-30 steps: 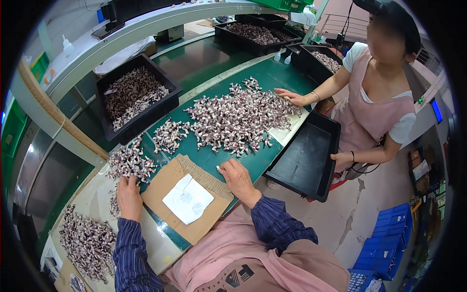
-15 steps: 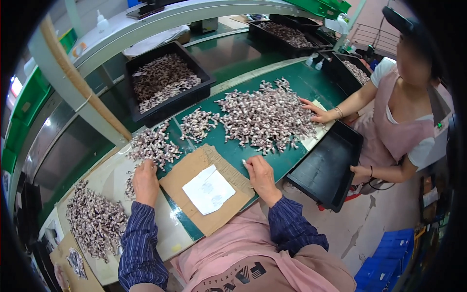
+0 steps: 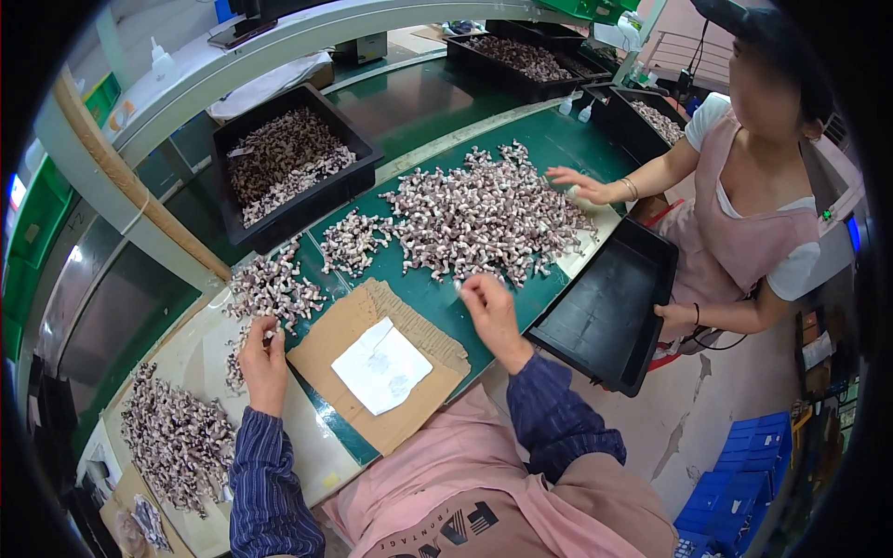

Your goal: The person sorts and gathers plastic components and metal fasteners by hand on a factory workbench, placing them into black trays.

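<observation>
Because the small pale piece (image 3: 459, 287) is pinched only by fingertips of the right hand (image 3: 493, 314), a loosened grip could lose it into the big pile (image 3: 493, 219) at one o'clock. At the cardboard's (image 3: 344, 325) nine o'clock, the left hand (image 3: 264, 372) curls, thumb near fingers, contents unclear.

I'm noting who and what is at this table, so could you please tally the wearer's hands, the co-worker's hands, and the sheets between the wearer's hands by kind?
Wearer's hands: 2 (left hand, right hand)
Co-worker's hands: 2 (one raised, one low)
Cardboard: 1
White paper: 1
Total: 6
</observation>
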### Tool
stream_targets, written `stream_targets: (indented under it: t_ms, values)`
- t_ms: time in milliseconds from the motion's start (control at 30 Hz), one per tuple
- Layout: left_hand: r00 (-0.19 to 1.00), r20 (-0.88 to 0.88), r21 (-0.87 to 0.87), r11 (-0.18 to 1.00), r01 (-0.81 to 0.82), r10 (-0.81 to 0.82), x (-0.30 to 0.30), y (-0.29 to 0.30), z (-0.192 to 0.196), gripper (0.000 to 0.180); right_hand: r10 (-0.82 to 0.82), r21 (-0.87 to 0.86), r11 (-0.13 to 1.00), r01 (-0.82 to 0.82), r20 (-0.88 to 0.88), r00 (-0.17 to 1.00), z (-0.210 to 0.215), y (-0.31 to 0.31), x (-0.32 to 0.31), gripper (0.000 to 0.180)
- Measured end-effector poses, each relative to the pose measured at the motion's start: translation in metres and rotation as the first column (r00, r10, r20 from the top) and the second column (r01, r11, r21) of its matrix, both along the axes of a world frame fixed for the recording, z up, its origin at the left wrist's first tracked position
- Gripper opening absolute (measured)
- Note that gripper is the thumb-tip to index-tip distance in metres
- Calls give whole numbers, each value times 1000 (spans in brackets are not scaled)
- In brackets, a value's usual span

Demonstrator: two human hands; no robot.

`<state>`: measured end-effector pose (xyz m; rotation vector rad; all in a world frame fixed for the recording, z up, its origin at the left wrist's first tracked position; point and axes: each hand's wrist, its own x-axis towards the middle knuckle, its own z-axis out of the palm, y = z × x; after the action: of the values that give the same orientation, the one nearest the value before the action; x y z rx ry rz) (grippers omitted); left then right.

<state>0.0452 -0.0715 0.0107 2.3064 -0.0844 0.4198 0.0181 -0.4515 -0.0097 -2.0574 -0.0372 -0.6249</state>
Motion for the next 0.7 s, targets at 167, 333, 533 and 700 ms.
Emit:
stream_targets:
  t_ms: [167, 333, 533, 700]
  values:
    - [979, -192, -452, 892, -27, -67, -4, 8, 2, 26, 86, 323, 944, -68, -42, 995, 23, 2, 30, 8]
    - [961, -221, -605, 796, -2, -166, -15, -2, 10, 23, 115, 364, 928, -75, -90, 989, -1, 12, 15, 9]
    - [970, -210, -676, 734, -55, -121, -30, -3, 10, 18, 86, 361, 932, -20, -168, 982, -21, 11, 8, 7]
    - [977, -211, -728, 672, -136, -30, -41, 5, -3, 15, 78, 247, 969, -17, -240, 968, -16, 18, 10, 5]
